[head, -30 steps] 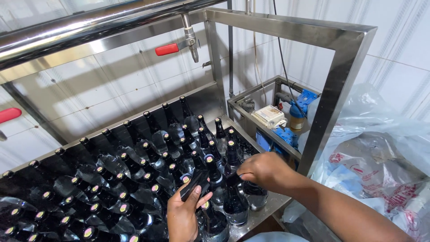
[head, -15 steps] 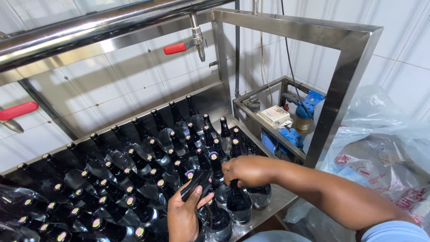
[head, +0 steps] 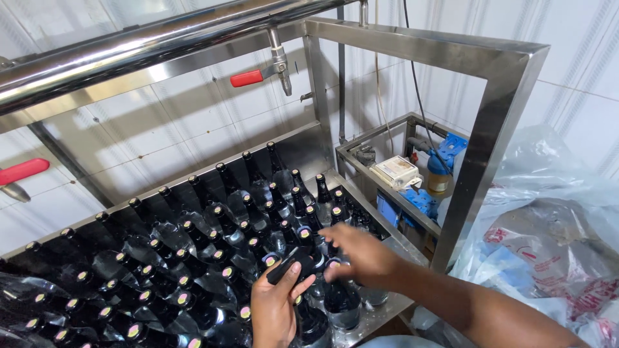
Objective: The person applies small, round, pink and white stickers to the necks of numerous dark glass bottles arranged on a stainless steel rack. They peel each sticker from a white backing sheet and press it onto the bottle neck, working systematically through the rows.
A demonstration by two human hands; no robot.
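Steel tabletop (head: 387, 316) packed with upright dark bottles (head: 193, 258); left hand (head: 277, 309) grips bottle neck (head: 290, 265) tilted up-right, right hand (head: 361, 254) loosely curled, touching its top.

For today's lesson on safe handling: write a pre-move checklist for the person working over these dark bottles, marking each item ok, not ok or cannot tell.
1. Left hand has a firm hold on the small black object: ok, fingers wrap it.
2. Right hand sits over a bottle top near the tray's front corner: ok.
3. Right-hand grip closed on anything: cannot tell, blurred.
4. Dark bottles standing upright, packed together: ok.
5. Metal frame post apart from both hands: ok.
6. Red-handled valve overhead open or shut: cannot tell.
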